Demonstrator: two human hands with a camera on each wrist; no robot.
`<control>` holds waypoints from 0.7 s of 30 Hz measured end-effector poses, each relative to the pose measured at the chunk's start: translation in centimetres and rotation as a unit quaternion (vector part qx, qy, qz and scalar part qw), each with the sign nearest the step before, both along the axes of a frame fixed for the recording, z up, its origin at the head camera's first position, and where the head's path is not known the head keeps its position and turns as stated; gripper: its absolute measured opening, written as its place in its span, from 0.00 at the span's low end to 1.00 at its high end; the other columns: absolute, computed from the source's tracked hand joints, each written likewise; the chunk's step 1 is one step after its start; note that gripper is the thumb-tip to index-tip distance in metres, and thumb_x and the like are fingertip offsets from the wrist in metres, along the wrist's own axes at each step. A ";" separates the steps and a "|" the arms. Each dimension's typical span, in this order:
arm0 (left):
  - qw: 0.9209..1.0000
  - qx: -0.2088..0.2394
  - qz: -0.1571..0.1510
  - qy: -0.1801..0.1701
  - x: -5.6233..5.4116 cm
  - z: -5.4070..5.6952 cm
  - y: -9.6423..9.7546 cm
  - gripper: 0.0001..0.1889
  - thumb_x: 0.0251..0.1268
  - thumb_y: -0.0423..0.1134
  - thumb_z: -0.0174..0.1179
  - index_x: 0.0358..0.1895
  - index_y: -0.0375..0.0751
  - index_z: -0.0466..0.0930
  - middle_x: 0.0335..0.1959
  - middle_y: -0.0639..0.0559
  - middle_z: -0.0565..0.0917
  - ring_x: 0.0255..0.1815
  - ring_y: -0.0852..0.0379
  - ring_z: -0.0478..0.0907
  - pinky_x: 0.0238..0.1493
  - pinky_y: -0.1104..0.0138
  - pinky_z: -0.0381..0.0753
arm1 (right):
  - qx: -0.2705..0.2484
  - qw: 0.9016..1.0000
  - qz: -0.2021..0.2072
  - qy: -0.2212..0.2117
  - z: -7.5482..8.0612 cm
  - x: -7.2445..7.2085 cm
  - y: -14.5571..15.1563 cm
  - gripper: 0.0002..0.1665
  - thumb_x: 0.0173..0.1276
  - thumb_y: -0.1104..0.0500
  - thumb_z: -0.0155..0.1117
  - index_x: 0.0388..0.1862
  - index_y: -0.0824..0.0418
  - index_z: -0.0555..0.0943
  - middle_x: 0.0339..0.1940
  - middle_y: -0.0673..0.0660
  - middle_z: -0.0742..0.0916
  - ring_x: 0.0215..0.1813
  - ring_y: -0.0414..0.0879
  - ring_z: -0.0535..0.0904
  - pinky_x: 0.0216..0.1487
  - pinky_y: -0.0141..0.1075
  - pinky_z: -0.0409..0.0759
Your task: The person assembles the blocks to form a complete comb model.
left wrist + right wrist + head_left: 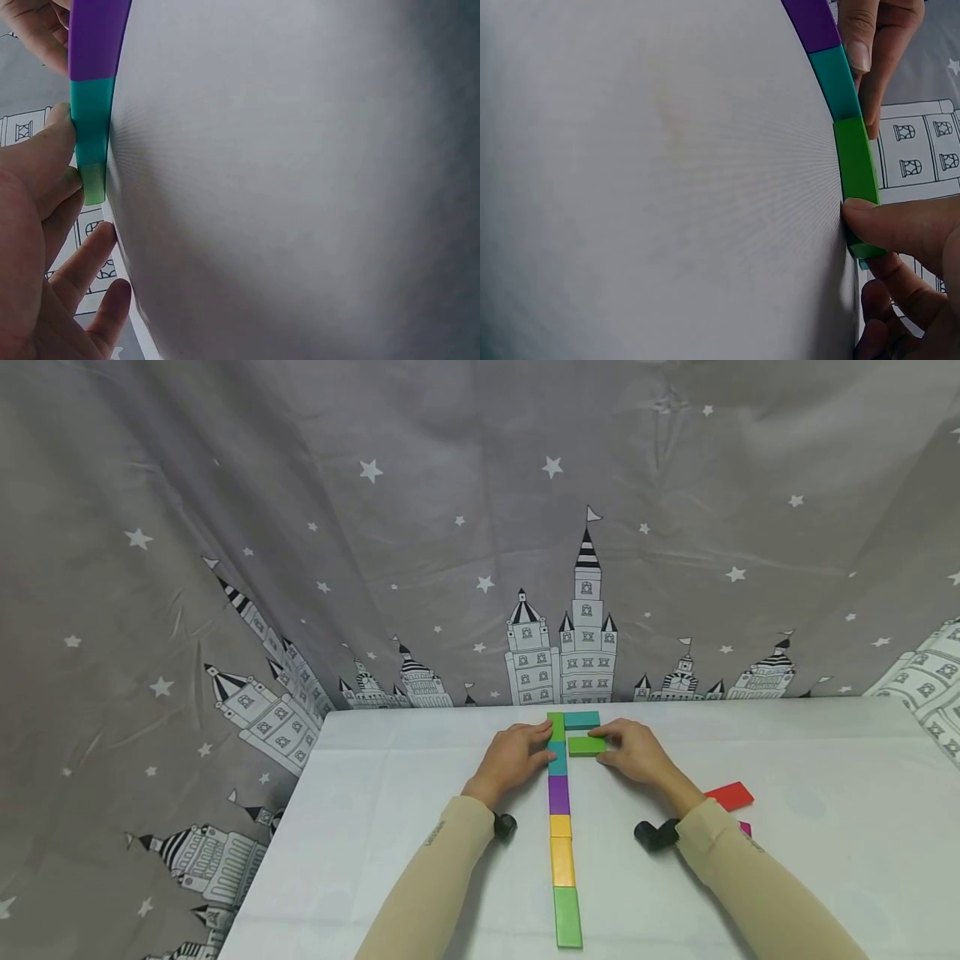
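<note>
My right hand [637, 753] pinches a bright green block [580, 747] by its right end, thumb on the near side. The block lies crosswise just below a teal block [581, 720] at the top of a column. My left hand [510, 762] rests against the column's left side, its thumb at an upright teal block [557, 762] and its fingertips by the green top block [557, 727]. Down from there run a purple block [558, 795], a short yellow block [560, 825], a longer yellow block [562, 862] and a light green block [567, 917].
A red block [731, 796] lies right of the column, beside my right forearm. A magenta block [745, 828] is mostly hidden under the sleeve. The white tabletop [360, 827] ends at a grey curtain [420, 527] printed with castles and stars.
</note>
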State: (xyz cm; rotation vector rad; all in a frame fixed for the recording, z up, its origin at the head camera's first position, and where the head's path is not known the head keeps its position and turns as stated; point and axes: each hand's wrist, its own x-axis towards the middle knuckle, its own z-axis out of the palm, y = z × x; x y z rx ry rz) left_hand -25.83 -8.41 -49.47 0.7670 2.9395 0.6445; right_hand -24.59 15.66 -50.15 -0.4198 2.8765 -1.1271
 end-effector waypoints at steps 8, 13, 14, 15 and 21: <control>1.000 0.001 0.004 -0.003 0.0 0.0 0.0 0.28 0.69 0.50 0.64 0.69 0.46 0.74 0.72 0.62 0.71 0.71 0.54 0.70 0.72 0.54 0.67 | 0.001 1.000 0.003 0.003 0.1 -0.1 -0.2 0.23 0.61 0.66 0.73 0.56 0.65 0.85 0.57 0.67 0.84 0.58 0.62 0.79 0.62 0.57 0.75; 1.000 -0.003 0.002 -0.004 0.0 0.1 0.0 0.28 0.69 0.51 0.63 0.70 0.47 0.74 0.72 0.62 0.71 0.71 0.54 0.69 0.72 0.54 0.67 | -0.002 1.000 -0.007 -0.007 0.0 -0.2 -0.2 0.22 0.61 0.66 0.73 0.56 0.65 0.85 0.59 0.68 0.83 0.61 0.63 0.78 0.65 0.57 0.73; 1.000 -0.004 0.002 -0.004 0.0 0.0 0.0 0.28 0.70 0.51 0.63 0.70 0.47 0.74 0.73 0.62 0.71 0.71 0.54 0.69 0.72 0.54 0.67 | -0.002 1.000 -0.008 -0.008 0.0 -0.2 -0.2 0.22 0.61 0.66 0.73 0.56 0.65 0.85 0.59 0.68 0.83 0.60 0.63 0.78 0.64 0.57 0.74; 1.000 -0.004 0.001 -0.004 0.0 0.0 0.0 0.28 0.70 0.51 0.63 0.70 0.47 0.74 0.73 0.62 0.71 0.71 0.54 0.69 0.72 0.55 0.67 | -0.003 1.000 -0.008 -0.009 0.0 -0.3 -0.2 0.22 0.61 0.66 0.73 0.56 0.65 0.85 0.59 0.68 0.83 0.60 0.63 0.78 0.64 0.57 0.74; 1.000 -0.006 0.001 -0.002 -0.1 -0.1 0.0 0.28 0.70 0.52 0.63 0.70 0.47 0.74 0.73 0.62 0.71 0.71 0.54 0.70 0.72 0.54 0.67 | -0.006 1.000 -0.009 -0.009 -0.2 -0.4 -0.2 0.22 0.61 0.66 0.73 0.56 0.65 0.85 0.59 0.67 0.84 0.59 0.62 0.78 0.63 0.56 0.75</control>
